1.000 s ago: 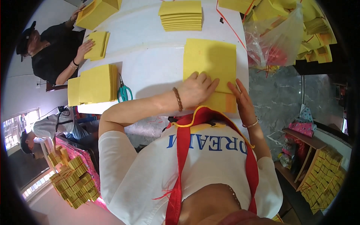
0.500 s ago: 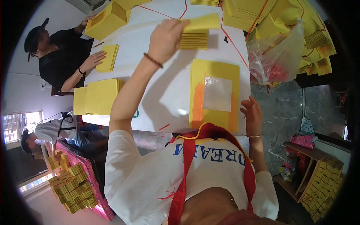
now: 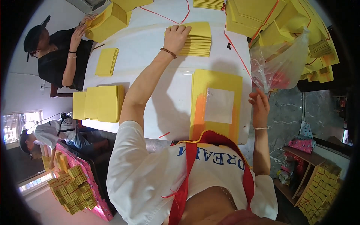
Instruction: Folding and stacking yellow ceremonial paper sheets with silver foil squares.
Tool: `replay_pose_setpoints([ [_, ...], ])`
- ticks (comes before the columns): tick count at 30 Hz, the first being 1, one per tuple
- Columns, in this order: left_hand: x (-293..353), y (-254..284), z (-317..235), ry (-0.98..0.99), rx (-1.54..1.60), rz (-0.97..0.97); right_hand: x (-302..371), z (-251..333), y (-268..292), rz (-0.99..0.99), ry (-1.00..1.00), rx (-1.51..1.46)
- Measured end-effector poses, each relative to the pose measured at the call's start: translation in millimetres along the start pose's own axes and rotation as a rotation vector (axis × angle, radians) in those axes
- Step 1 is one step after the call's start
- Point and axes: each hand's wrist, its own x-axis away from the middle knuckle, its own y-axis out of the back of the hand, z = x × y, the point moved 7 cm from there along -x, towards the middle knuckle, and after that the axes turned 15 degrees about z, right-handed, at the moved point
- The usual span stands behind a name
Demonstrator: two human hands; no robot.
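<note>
The left hand (image 3: 177,37) lies over the left end of a stack of folded yellow papers (image 3: 197,48); whether it grips the top one, I cannot tell. The right hand (image 3: 259,105), loosely curled and released, hovers beside the counter's (image 3: 152,123) right edge, near orange-streaked yellow paper (image 3: 217,80) bearing a pale square (image 3: 220,105).

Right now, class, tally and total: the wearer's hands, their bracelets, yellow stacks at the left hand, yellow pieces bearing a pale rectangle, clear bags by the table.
Own hands: 2, left hand and right hand
Bracelets: 2, brown bracelet and pale bracelet
Yellow stack at left hand: 1
Yellow piece with pale rectangle: 1
Clear bag: 1
Total: 7
</note>
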Motion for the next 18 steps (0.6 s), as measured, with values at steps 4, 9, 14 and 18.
replay_pose_setpoints([
  [4, -4, -12, -2, -0.019, -0.031, 0.055, -50, 22, -13, 0.102, 0.049, 0.18],
  [9, 15, -51, -11, -0.051, -0.073, 0.339, -143, 29, -54, 0.338, -0.095, 0.35],
  [14, 15, -43, -7, -0.044, 0.014, 0.46, -232, -17, -96, 0.51, -0.438, 0.475],
  [18, 22, -63, 20, 0.036, 0.329, 0.57, -249, -58, -125, 0.462, -0.687, 0.552],
])
